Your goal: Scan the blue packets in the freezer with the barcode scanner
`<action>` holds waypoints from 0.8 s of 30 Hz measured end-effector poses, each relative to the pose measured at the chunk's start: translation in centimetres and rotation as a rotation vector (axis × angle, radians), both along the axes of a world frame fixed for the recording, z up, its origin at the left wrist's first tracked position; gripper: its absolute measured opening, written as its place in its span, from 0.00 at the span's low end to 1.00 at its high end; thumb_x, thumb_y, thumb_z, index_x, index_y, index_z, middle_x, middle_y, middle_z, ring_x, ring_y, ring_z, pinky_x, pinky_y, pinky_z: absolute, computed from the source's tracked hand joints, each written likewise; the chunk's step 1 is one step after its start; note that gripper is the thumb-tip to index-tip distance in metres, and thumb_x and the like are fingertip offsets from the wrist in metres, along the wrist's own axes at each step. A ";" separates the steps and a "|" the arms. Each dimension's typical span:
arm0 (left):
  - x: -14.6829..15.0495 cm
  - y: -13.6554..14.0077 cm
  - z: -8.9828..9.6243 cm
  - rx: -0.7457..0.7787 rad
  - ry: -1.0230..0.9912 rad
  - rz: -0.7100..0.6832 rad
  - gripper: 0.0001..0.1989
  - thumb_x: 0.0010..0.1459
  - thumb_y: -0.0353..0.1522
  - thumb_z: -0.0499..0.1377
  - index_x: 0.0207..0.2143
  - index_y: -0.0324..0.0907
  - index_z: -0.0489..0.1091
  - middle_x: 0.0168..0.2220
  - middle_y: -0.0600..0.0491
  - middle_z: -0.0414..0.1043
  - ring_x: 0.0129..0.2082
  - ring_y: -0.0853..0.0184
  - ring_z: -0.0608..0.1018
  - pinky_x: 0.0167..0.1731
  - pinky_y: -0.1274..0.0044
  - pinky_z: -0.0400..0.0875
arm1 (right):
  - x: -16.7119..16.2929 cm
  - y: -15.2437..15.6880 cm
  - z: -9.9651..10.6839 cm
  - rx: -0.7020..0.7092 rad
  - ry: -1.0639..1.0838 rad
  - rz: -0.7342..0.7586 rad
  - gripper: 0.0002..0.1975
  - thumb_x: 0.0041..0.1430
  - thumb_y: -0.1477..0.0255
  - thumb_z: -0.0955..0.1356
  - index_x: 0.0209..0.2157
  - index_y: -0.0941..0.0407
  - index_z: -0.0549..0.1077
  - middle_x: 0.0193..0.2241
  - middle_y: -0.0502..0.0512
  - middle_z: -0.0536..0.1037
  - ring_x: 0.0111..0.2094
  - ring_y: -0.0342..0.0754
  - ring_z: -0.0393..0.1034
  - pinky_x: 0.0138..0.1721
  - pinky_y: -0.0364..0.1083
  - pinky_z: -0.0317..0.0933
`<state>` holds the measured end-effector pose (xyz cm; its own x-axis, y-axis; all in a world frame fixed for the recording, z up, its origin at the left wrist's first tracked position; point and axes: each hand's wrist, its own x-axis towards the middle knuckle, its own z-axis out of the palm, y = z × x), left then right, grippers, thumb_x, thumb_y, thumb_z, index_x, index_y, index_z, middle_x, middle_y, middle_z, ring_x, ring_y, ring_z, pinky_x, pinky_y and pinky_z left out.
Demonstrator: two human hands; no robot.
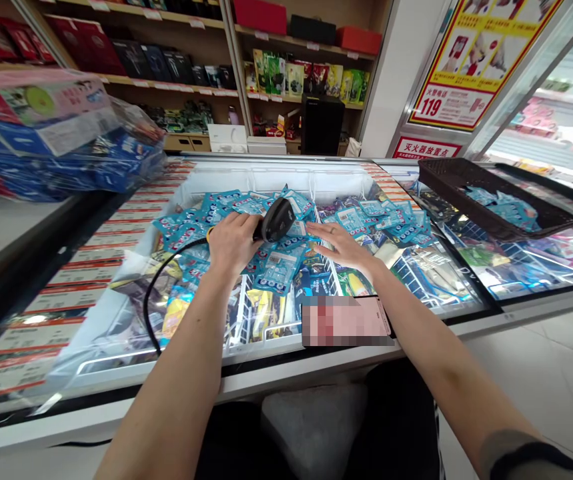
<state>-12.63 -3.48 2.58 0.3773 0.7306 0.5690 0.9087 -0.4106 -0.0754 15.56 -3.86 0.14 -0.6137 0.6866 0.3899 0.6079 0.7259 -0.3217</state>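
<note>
1. Watching from afar through the head view, I see my left hand wrapped around the handle of a black handheld scanner, whose head tilts up toward my right.
2. My right hand is released, palm down with its fingers stretched out toward the scanner; I can't tell whether its fingertips touch anything.
3. Below and between both hands, blue packets lie heaped over the glass top of a chest freezer, and a second group of packets spreads beyond my right hand.
4. From the scanner, a black cable loops down past my left forearm.
5. Near my right forearm, a phone with a blurred screen lies at the front edge.
6. Farther right, a dark basket holds more blue packets.
7. To my left sits a plastic-wrapped bundle; behind the freezer stand stocked shelves.
</note>
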 end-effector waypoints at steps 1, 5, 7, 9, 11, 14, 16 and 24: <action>0.0 0.0 0.0 0.001 -0.002 0.002 0.17 0.55 0.36 0.53 0.46 0.43 0.69 0.37 0.44 0.73 0.42 0.54 0.72 0.36 0.67 0.63 | -0.2 0.1 0.0 0.003 -0.027 0.014 0.22 0.64 0.58 0.60 0.59 0.40 0.58 0.62 0.43 0.58 0.61 0.51 0.53 0.61 0.59 0.50; -0.1 0.0 0.0 0.010 -0.005 0.004 0.17 0.54 0.35 0.54 0.46 0.44 0.69 0.37 0.45 0.73 0.41 0.54 0.72 0.36 0.67 0.63 | -0.2 0.4 0.0 0.000 -0.090 0.034 0.20 0.62 0.57 0.62 0.55 0.41 0.65 0.59 0.44 0.65 0.61 0.53 0.54 0.60 0.60 0.51; -0.1 0.0 0.0 0.022 0.000 0.002 0.16 0.54 0.35 0.53 0.46 0.43 0.69 0.36 0.45 0.73 0.41 0.55 0.72 0.36 0.67 0.63 | 0.2 0.5 0.0 -0.002 -0.072 0.018 0.17 0.62 0.57 0.62 0.52 0.43 0.69 0.54 0.46 0.70 0.57 0.52 0.60 0.58 0.59 0.53; -0.1 0.1 0.0 0.031 0.006 0.004 0.16 0.54 0.36 0.53 0.45 0.43 0.69 0.36 0.45 0.73 0.41 0.55 0.72 0.35 0.68 0.63 | 0.7 0.4 0.0 0.004 -0.031 -0.012 0.16 0.63 0.58 0.62 0.49 0.45 0.72 0.49 0.49 0.73 0.53 0.51 0.63 0.56 0.57 0.56; -0.1 0.1 0.0 0.032 0.010 0.007 0.16 0.54 0.36 0.54 0.45 0.43 0.69 0.36 0.45 0.73 0.41 0.54 0.72 0.35 0.68 0.63 | 1.2 0.3 -0.1 0.005 0.021 -0.053 0.16 0.63 0.57 0.62 0.46 0.47 0.73 0.45 0.51 0.75 0.50 0.51 0.66 0.53 0.56 0.59; 0.0 0.0 0.0 0.024 0.019 0.000 0.17 0.54 0.36 0.54 0.46 0.43 0.69 0.37 0.45 0.73 0.41 0.54 0.72 0.35 0.67 0.64 | 1.6 0.2 -0.4 -0.012 0.104 -0.144 0.17 0.63 0.56 0.60 0.46 0.47 0.73 0.39 0.53 0.76 0.45 0.51 0.68 0.49 0.54 0.62; 0.1 -0.1 0.1 0.017 0.024 -0.013 0.17 0.54 0.36 0.54 0.46 0.43 0.69 0.37 0.45 0.73 0.41 0.54 0.72 0.36 0.67 0.64 | 1.7 0.4 -0.7 0.001 0.132 -0.213 0.19 0.63 0.55 0.60 0.48 0.47 0.72 0.40 0.53 0.75 0.46 0.52 0.67 0.49 0.55 0.61; 0.7 -0.4 0.3 -0.008 0.021 -0.056 0.17 0.52 0.34 0.55 0.45 0.44 0.69 0.35 0.46 0.73 0.42 0.54 0.72 0.36 0.66 0.65 | 1.7 1.4 -1.8 0.061 0.029 -0.360 0.30 0.52 0.45 0.64 0.50 0.50 0.69 0.54 0.57 0.68 0.57 0.62 0.54 0.55 0.63 0.52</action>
